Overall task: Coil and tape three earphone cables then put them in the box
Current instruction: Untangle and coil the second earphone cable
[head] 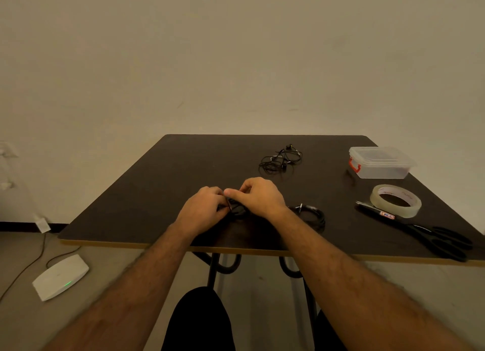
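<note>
Fingers of the left hand (203,209) and right hand (258,197) are curled round a coiled cable (236,209) near the table's (157,193) front edge; the box (380,163) lies far right, nearer the right hand.

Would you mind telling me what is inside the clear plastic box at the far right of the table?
Through the clear box only the dark table shows; no coiled cable is visible inside. Its lid is on, and glare hides part of the interior.
</note>
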The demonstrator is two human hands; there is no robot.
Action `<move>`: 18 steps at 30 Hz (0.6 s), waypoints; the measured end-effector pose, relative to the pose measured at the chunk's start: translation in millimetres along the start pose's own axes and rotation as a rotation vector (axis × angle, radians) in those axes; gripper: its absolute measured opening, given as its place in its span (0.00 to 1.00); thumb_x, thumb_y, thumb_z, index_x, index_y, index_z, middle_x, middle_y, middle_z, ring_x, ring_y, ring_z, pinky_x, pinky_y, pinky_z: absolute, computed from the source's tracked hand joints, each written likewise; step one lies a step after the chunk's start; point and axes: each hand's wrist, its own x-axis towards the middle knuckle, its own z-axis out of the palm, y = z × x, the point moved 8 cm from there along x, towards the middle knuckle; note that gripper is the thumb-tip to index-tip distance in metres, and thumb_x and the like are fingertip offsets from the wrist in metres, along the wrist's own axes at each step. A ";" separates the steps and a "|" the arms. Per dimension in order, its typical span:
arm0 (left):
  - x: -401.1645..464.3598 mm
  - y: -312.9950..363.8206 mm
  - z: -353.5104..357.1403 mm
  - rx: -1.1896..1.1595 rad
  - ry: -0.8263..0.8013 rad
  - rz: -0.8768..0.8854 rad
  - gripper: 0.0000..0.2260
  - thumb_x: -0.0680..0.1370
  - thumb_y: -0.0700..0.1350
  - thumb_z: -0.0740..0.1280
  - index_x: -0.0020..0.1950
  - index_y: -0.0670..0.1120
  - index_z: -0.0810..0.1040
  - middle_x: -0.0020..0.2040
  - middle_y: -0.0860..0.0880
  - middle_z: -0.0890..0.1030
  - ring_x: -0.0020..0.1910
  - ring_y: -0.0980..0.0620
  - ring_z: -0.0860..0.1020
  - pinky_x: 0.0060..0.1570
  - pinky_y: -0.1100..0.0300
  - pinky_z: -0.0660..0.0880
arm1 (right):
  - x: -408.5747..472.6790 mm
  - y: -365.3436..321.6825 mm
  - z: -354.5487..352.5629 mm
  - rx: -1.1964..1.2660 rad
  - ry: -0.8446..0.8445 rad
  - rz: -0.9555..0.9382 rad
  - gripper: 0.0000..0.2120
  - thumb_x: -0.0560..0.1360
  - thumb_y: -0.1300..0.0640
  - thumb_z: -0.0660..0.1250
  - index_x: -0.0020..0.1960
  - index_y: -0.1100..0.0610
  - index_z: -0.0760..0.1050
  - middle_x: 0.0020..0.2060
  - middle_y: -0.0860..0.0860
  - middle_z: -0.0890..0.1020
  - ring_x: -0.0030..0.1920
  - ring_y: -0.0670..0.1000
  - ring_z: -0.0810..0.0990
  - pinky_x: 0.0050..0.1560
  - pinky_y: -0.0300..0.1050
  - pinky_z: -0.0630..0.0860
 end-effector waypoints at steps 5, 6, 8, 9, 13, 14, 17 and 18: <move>2.6 -3.1 0.6 -0.017 -0.004 -0.027 0.10 0.79 0.52 0.66 0.58 0.51 0.80 0.59 0.53 0.77 0.57 0.54 0.73 0.50 0.58 0.75 | 2.1 -11.7 9.0 0.045 -0.086 -0.025 0.17 0.72 0.36 0.70 0.45 0.50 0.81 0.39 0.45 0.82 0.41 0.44 0.80 0.41 0.45 0.79; 2.3 -2.0 1.2 0.004 -0.013 -0.008 0.09 0.80 0.52 0.66 0.57 0.52 0.81 0.60 0.53 0.77 0.58 0.54 0.73 0.51 0.57 0.75 | 3.1 -12.3 9.8 0.058 -0.093 -0.024 0.13 0.74 0.40 0.70 0.44 0.50 0.81 0.39 0.46 0.82 0.41 0.45 0.80 0.42 0.46 0.80; 1.1 -0.8 1.9 0.029 -0.025 0.018 0.09 0.80 0.52 0.66 0.57 0.53 0.82 0.61 0.54 0.77 0.59 0.54 0.72 0.53 0.56 0.75 | 5.5 -9.9 8.2 0.043 -0.076 0.009 0.08 0.76 0.48 0.70 0.41 0.50 0.80 0.39 0.47 0.83 0.41 0.47 0.81 0.45 0.49 0.82; 0.7 -1.2 2.2 0.029 -0.027 0.017 0.10 0.80 0.53 0.66 0.57 0.53 0.83 0.61 0.54 0.77 0.60 0.54 0.72 0.53 0.56 0.75 | 6.5 -6.8 6.1 0.027 -0.060 0.041 0.08 0.75 0.50 0.69 0.39 0.50 0.80 0.38 0.47 0.83 0.42 0.48 0.82 0.45 0.50 0.82; -0.1 -1.2 1.4 0.011 -0.022 0.001 0.09 0.80 0.53 0.66 0.55 0.54 0.83 0.60 0.55 0.76 0.60 0.56 0.71 0.54 0.58 0.74 | 6.4 14.9 1.0 -0.031 -0.057 0.230 0.09 0.74 0.51 0.69 0.42 0.56 0.81 0.37 0.50 0.82 0.39 0.50 0.80 0.37 0.43 0.77; -0.2 -0.9 1.3 0.006 -0.025 -0.003 0.08 0.79 0.53 0.66 0.55 0.54 0.82 0.60 0.55 0.76 0.60 0.56 0.71 0.55 0.58 0.74 | 5.0 20.5 0.5 -0.041 -0.062 0.271 0.09 0.74 0.51 0.69 0.41 0.56 0.80 0.37 0.50 0.81 0.37 0.50 0.79 0.36 0.42 0.76; -0.8 -0.4 0.6 0.002 -0.028 -0.016 0.08 0.80 0.53 0.66 0.56 0.54 0.82 0.61 0.56 0.76 0.61 0.56 0.71 0.54 0.60 0.71 | 2.3 31.3 5.6 -0.056 -0.111 0.355 0.08 0.74 0.51 0.70 0.41 0.55 0.77 0.36 0.51 0.81 0.36 0.50 0.81 0.40 0.46 0.82; -0.9 -0.3 0.5 0.002 -0.028 -0.019 0.09 0.80 0.53 0.66 0.56 0.54 0.82 0.61 0.56 0.76 0.61 0.56 0.71 0.54 0.60 0.71 | 1.8 32.6 7.2 -0.058 -0.129 0.370 0.07 0.75 0.52 0.70 0.42 0.56 0.77 0.36 0.51 0.82 0.36 0.49 0.81 0.40 0.45 0.83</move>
